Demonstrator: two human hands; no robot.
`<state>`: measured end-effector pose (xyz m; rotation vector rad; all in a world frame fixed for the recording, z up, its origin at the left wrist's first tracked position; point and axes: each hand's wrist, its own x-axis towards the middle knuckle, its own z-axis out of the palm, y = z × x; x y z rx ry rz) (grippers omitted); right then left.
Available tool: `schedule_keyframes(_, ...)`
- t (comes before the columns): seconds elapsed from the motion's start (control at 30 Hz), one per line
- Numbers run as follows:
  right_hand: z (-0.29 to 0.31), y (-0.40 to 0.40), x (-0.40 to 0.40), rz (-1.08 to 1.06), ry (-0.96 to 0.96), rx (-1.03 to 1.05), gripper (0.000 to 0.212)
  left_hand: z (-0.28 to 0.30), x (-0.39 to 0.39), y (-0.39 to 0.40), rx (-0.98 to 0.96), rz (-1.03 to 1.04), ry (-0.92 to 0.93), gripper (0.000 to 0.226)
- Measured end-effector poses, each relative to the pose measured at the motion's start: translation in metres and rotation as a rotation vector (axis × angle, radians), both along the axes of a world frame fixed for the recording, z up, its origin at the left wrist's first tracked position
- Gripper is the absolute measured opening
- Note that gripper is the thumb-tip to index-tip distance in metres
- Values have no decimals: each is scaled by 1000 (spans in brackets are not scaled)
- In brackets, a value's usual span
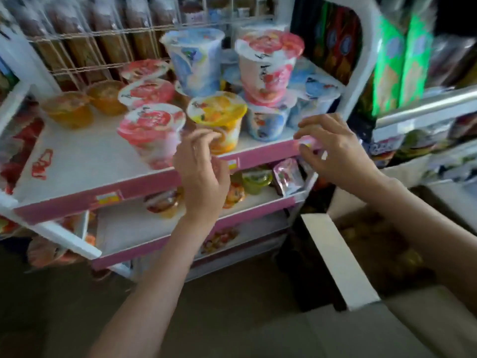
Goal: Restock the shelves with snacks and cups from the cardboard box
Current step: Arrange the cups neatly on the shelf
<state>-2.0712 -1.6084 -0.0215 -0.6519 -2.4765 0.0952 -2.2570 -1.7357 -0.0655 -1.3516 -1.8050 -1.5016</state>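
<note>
Several sealed snack cups stand on the top white shelf (85,161) with its pink front strip: pink-lidded cups (152,130), a yellow cup (219,117), and blue cups (196,63), some of them stacked. My left hand (201,174) hovers just in front of the yellow cup with its fingers loosely curled and nothing in it. The fingertips of my right hand (335,153) are at the right end of the pink strip, thumb below and index finger above; motion blur hides whether they pinch anything. The open cardboard box (338,259) sits on the floor at lower right, its contents dim.
Two orange jelly cups (69,112) stand at the shelf's back left, in front of a wire rack of packets (103,34). The lower shelf (134,228) holds small cups and a foil pouch (286,177). Green packs (402,63) fill the neighbouring rack on the right.
</note>
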Motion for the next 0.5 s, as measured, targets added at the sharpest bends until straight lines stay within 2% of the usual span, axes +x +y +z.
schedule_keyframes(0.07, -28, 26, 69, -129, -129, -93, 26, -11, 49, 27, -33, -60, 33, 38)
schedule_keyframes(0.2, -77, 80, 182, -378, -247, -401, 36, -51, 143, 93, -203, -287, 9, 38)
schedule_keyframes(0.37, -171, 154, 276, -523, -475, -750, 56, -128, 237, 180, -590, -370, -99, 38)
schedule_keyframes(0.5, -265, 209, 320, -601, -487, -979, 67, -199, 293, 234, -906, -426, -162, 44)
